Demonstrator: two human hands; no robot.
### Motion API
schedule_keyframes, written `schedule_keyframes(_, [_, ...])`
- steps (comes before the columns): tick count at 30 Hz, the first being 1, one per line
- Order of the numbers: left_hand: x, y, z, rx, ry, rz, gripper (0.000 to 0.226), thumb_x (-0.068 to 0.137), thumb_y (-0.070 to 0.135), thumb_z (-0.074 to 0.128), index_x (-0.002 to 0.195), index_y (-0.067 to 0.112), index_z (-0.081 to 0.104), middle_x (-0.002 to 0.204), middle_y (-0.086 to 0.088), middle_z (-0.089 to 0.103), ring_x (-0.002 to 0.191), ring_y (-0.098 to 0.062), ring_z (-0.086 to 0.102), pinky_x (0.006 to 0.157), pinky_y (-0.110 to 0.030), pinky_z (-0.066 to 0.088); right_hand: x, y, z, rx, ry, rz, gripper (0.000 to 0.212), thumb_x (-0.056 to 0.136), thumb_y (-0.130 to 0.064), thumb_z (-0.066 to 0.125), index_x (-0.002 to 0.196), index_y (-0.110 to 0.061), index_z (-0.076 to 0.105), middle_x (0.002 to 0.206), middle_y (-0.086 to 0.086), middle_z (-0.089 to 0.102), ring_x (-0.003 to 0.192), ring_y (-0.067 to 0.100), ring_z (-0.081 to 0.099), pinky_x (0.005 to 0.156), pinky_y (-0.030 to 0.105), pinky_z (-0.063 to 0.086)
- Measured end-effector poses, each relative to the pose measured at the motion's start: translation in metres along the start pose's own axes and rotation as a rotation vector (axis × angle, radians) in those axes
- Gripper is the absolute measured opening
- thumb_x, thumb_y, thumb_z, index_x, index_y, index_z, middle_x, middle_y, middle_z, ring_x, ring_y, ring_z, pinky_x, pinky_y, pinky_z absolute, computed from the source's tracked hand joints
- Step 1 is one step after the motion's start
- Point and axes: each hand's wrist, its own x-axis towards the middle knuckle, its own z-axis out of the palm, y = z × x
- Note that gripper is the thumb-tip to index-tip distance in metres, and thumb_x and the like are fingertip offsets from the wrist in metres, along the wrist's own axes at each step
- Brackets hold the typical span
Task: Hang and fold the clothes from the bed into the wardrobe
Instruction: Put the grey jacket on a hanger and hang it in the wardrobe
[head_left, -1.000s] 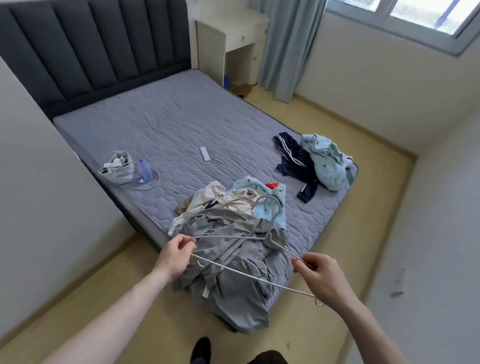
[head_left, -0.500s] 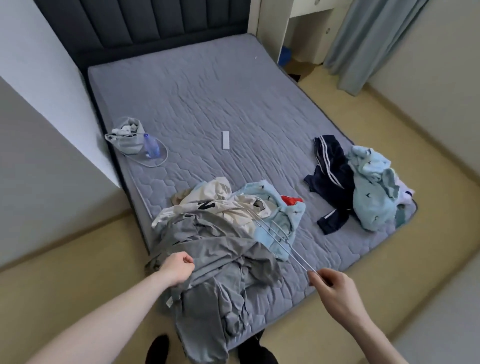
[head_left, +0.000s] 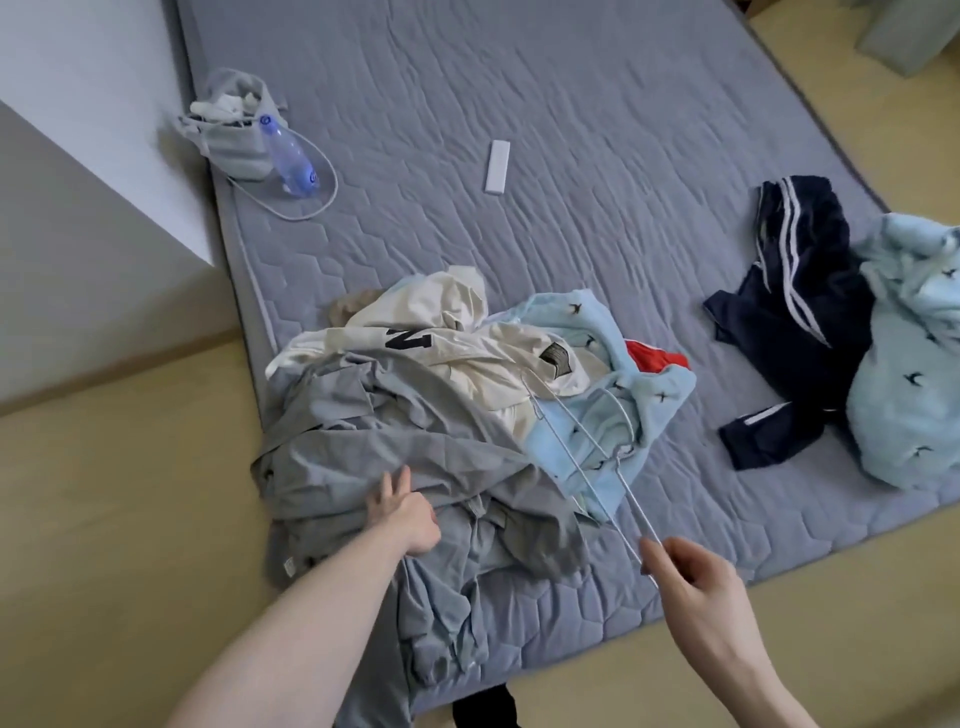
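The left hand presses down into the grey garment, its fingers buried in the folds at the near edge of the bed; whether they grip the cloth I cannot tell. The right hand pinches the end of a wire hanger, which reaches away from it over the light blue fleece and cream shirt. Beyond and right of that hand lie navy track pants touching another blue fleece.
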Motion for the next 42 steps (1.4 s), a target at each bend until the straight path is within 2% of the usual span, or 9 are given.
schedule_keyframes(4, [-0.012,-0.009,0.011,-0.044,0.038,-0.024,0.049,0.094,0.025,0.046,0.143,0.022,0.053,0.156,-0.004,0.043,0.146,-0.028,0.035,0.121,-0.043,0.026,-0.006,0.009,0.015,0.022,-0.052,0.008,0.043,0.098,-0.029,0.063,0.075,0.006,0.054,0.053,-0.006,0.032,0.049,0.010,0.029,0.045,0.021,0.026])
schedule_keyframes(7, [-0.048,-0.029,0.001,-0.356,0.199,-0.044,0.011,0.092,0.037,0.064,0.101,0.034,0.070,0.121,0.002,0.070,0.117,-0.023,0.062,0.102,-0.033,0.048,-0.025,0.003,0.013,0.045,-0.083,0.025,0.040,0.098,-0.027,0.064,0.068,-0.001,0.056,0.053,-0.007,0.031,0.050,0.009,0.029,0.050,0.025,0.025])
schedule_keyframes(12, [-0.147,-0.074,-0.024,-0.493,0.129,0.012,0.034,0.087,0.044,0.074,0.113,0.033,0.054,0.107,0.004,0.061,0.081,-0.012,0.062,0.061,-0.024,0.046,-0.073,-0.024,-0.004,0.071,-0.089,0.022,0.042,0.097,-0.025,0.066,0.061,-0.008,0.053,0.053,-0.006,0.032,0.051,0.010,0.030,0.052,0.028,0.026])
schedule_keyframes(19, [-0.305,-0.119,-0.049,-0.662,0.091,0.175,0.035,0.085,0.058,0.071,0.086,0.024,0.066,0.085,0.007,0.067,0.070,-0.016,0.061,0.069,-0.031,0.050,-0.172,-0.079,-0.014,0.060,-0.236,-0.172,0.035,0.086,-0.031,0.081,0.076,-0.012,0.054,0.061,-0.011,0.048,0.052,0.007,0.039,0.053,0.021,0.033])
schedule_keyframes(25, [-0.449,-0.117,-0.075,-1.027,0.209,0.513,0.030,0.095,0.040,0.071,0.086,0.011,0.068,0.058,0.008,0.047,0.054,-0.012,0.039,0.055,-0.028,0.032,-0.284,-0.139,0.020,0.055,-0.430,-0.352,0.073,0.059,-0.043,0.099,0.106,-0.025,0.046,0.124,-0.029,0.059,0.069,-0.007,0.055,0.066,0.015,0.046])
schedule_keyframes(29, [-0.524,-0.116,-0.079,-1.145,0.245,0.728,0.022,0.096,0.034,0.071,0.099,0.013,0.073,0.089,-0.016,0.073,0.079,-0.018,0.066,0.078,-0.034,0.053,-0.330,-0.178,0.046,0.099,-0.418,-0.486,0.065,0.063,-0.022,0.094,0.104,-0.009,0.046,0.098,-0.012,0.069,0.079,0.005,0.065,0.066,0.025,0.054])
schedule_keyframes(33, [-0.548,-0.153,-0.076,-1.267,0.325,0.788,0.026,0.098,0.036,0.066,0.116,0.018,0.070,0.105,-0.005,0.076,0.100,-0.015,0.071,0.092,-0.029,0.054,-0.369,-0.213,0.048,0.351,-0.427,-0.521,0.025,0.097,0.011,0.050,0.117,-0.001,0.059,0.096,0.017,0.074,0.084,0.041,0.071,0.070,0.033,0.061])
schedule_keyframes(38, [-0.505,-0.229,-0.041,-1.269,0.534,0.407,0.017,0.101,0.028,0.061,0.113,0.017,0.068,0.105,-0.001,0.070,0.101,-0.016,0.064,0.082,-0.023,0.048,-0.394,-0.235,0.035,0.523,-0.363,-0.408,0.036,0.098,0.011,0.038,0.093,-0.008,0.068,0.075,-0.003,0.075,0.071,0.008,0.071,0.061,0.020,0.056])
schedule_keyframes(42, [-0.445,-0.247,0.011,-1.107,0.266,0.140,0.044,0.091,0.044,0.071,0.126,0.019,0.062,0.128,-0.002,0.065,0.110,-0.013,0.060,0.100,-0.034,0.050,-0.399,-0.253,0.024,0.696,-0.429,-0.261,0.031,0.099,0.004,0.039,0.093,-0.004,0.067,0.075,0.007,0.073,0.067,0.015,0.070,0.055,0.024,0.056])
